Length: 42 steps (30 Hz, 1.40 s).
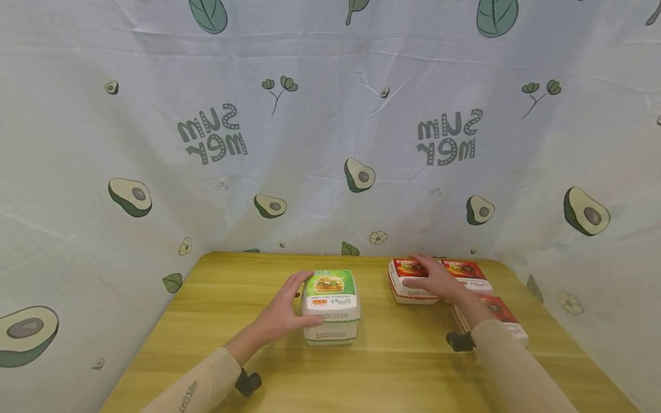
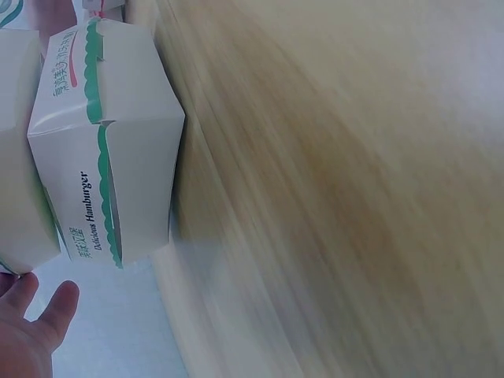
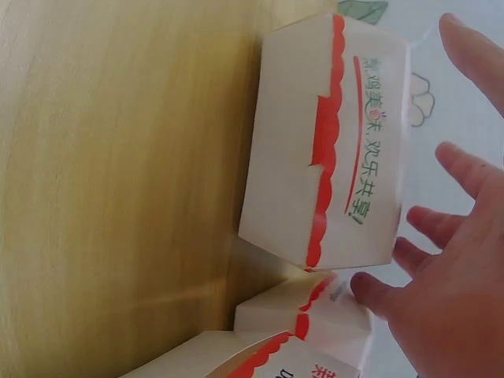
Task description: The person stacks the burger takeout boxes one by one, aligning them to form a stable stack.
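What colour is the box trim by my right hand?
Red trim, clearest in the right wrist view.

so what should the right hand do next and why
I'd probably curl the right hand gently round the leftmost red-topped box: its fingers are spread over that box without gripping it, and the box sits on the table. The left hand is over at the stacked green-trimmed boxes, so the right seems better placed.
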Available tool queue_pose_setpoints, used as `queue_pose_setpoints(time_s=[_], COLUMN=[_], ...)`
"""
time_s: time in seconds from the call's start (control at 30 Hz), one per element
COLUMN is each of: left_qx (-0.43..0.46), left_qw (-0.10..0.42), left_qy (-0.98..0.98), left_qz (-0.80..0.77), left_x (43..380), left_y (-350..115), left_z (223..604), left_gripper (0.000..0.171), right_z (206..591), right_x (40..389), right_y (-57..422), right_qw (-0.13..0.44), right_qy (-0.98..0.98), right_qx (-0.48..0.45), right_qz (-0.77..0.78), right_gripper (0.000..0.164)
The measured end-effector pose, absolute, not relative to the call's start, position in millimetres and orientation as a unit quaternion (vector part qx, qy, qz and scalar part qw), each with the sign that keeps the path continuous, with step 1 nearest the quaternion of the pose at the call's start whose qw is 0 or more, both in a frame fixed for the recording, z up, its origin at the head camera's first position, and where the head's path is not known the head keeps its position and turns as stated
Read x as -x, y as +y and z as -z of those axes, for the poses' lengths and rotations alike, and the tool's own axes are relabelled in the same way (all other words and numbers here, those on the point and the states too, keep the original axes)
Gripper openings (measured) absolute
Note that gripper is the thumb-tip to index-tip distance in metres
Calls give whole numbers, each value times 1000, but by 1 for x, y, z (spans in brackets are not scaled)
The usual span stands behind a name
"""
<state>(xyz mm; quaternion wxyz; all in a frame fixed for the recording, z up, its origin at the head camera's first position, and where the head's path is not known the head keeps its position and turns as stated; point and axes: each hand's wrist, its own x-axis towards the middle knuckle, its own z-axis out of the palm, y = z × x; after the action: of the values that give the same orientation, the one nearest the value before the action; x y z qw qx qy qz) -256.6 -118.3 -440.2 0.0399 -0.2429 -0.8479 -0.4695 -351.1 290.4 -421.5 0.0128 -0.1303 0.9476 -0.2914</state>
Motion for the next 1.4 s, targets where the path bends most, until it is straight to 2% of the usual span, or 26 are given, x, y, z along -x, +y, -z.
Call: queue_pose_setpoints(time_s=[0.2, 0.63, 0.93, 1.4], left_qx=[247, 247, 243, 250], left_qw=[38, 41, 40, 42], left_qy=[-848, -848, -850, -850], left_qz=[468, 468, 465, 462], left_x=[257, 256, 255, 256], left_y=[-118, -116, -117, -118], left_z=[440, 440, 439, 440], left_gripper=[97, 96, 96, 97], right_z=[422, 441, 441, 440], right_x=[350, 359, 356, 349], right_y=[290, 297, 290, 288], right_qw=[38, -3, 12, 5], right_qy=[952, 956, 961, 966], right_qx=[113, 129, 106, 109], right_qz=[282, 264, 255, 234], right_gripper=[98, 97, 93, 94])
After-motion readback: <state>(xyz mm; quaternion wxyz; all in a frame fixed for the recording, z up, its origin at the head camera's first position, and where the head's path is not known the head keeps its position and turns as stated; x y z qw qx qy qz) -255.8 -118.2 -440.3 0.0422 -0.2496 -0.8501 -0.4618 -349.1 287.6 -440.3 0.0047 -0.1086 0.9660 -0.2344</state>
